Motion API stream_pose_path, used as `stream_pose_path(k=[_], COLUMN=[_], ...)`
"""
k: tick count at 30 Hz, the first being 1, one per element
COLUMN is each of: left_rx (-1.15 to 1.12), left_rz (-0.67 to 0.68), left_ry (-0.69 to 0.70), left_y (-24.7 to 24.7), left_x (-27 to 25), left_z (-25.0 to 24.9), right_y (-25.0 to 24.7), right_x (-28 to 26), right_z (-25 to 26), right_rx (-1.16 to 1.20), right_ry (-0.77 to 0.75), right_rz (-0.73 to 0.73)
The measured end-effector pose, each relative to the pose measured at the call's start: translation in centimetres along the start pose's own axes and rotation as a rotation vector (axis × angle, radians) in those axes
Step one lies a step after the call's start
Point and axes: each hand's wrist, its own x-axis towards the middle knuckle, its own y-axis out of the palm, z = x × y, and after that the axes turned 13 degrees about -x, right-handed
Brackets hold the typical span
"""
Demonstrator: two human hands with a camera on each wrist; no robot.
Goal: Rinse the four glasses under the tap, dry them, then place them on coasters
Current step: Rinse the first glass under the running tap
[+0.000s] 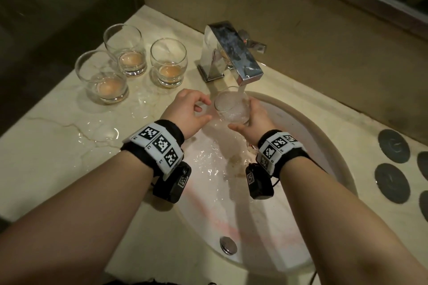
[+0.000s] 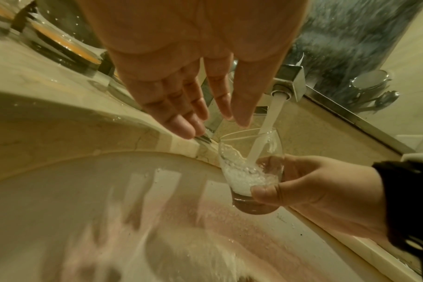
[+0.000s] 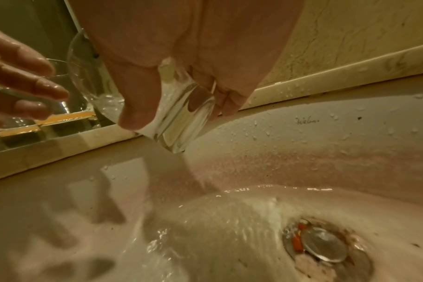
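Marble countertop [image 1: 58, 122] runs out to the left of both hands, wet with a puddle just beside the left wrist. Set into it, under both hands, lies the white basin [image 1: 324, 122], its floor running with water toward the metal drain plug [image 1: 228, 245] near the person's body; from the right wrist, orange bits show at the plug's edge. Above and just beyond the right hand stands the chrome tap [image 1: 234, 53], pouring a steady stream.

The right hand [image 1: 252, 120] grips the glass being rinsed [image 1: 232, 105] around its lower half, thumb on the near side and fingers curled behind; it is held tilted under the spout and holds frothing, bubbling water. The left hand [image 1: 187, 111] hovers just left of that glass, fingers loosely spread and relaxed, holding nothing and apart from it.

Farther left of the left hand, 3 other glasses [image 1: 168, 62] stand upright on the counter, each with a shallow orange-brown layer at the bottom. Well to the right of the right hand, 4 dark round coasters [image 1: 393, 146] lie on the counter, partly cut off by the frame's edge.
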Motion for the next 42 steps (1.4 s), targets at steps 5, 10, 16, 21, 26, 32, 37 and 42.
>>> stream_pose_path(k=[5,10,16,21,26,32,37,42], left_rx=[-0.052,-0.071,-0.093,-0.096,-0.111,-0.051,-0.053,-0.102], left_rz=[-0.008,0.011,0.031,0.047,0.056,0.075,0.066,0.08], left_ry=[-0.003,0.015,0.024,0.022,0.006,-0.03,-0.05,-0.02], left_y=[0.2,0.7,1.3,1.6,1.2,0.6,0.1,0.5], left_x=[-0.2,-0.4,-1.0,-1.2,-1.2,-0.9,-0.3,0.4], left_z=[-0.8,-1.9,-2.4,-2.6,-2.4,-1.1,-0.6,-0.9], right_y=[-0.5,-2.9,-6.0,-6.9,-6.1,-3.5,-2.0,-1.7], right_x=[-0.5,-2.1,-3.7,-4.0,-3.7,-2.7,-1.4,-0.6], right_z=[0.1,-0.5,0.0,0.1,-0.6,0.1,0.7,0.7], right_rx=[0.016,-0.007,-0.876,-1.09,-0.619,-0.117,0.042,0.117], right_ry=[-0.021,-0.007,-0.219,-0.22,-0.04,0.077,0.064,0.012], right_rz=[-0.02,-0.009,-0.109,-0.09,-0.006,0.063,0.017,0.009])
